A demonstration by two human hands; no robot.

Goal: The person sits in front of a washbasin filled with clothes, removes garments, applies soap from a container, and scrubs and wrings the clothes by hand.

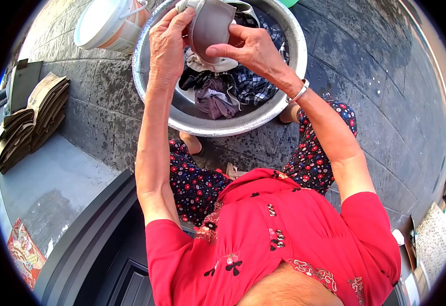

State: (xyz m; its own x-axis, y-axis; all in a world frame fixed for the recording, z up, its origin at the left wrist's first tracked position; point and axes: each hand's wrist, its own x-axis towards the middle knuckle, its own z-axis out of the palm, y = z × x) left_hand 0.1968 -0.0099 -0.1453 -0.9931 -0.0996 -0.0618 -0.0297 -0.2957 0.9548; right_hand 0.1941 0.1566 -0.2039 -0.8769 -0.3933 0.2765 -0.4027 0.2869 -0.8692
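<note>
Over a large metal basin (218, 131) I hold up a smooth grey-brown cloth piece (209, 33) with a rounded lower edge; its exact kind I cannot make out. My left hand (171, 41) is closed on its left side, near a pale twisted part at the top. From the right, my right hand (256, 51) grips the edge, thumb in front and fingers partly hidden behind. Below, in the basin, lie a purple-grey garment (214, 99), a dark checked garment (253, 84) and a pale cloth (195, 60). A silver bangle (298, 91) circles my right wrist.
A white bucket (100, 25) stands left of the basin on dark, wet-patched paving (345, 56). Folded cardboard (42, 109) leans at the far left. A dark panelled door or frame (100, 245) is at lower left. My feet flank the basin's near side.
</note>
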